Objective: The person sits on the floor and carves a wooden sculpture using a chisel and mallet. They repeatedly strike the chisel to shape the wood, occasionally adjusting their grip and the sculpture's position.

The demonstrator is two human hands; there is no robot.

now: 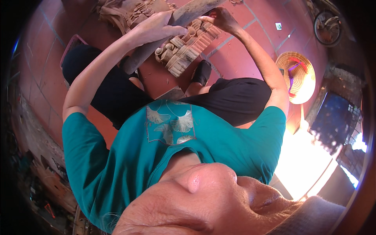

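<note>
From here I can't tell whether the shadowed right hand (221, 20) holds anything. The top edge crops the wooden beam (194, 12) and carved wood (144, 11); the left hand (154, 29) covers part of that beam. I find the pale floor scrap (278, 26) too small to identify.

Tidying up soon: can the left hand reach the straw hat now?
Probably not: the left hand is on the wooden beam, and the right arm comes between it and the straw hat.

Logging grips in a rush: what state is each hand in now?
Left hand: closed on a grey wooden bar.
Right hand: near the carved wooden piece; cannot tell whether it holds anything.
</note>
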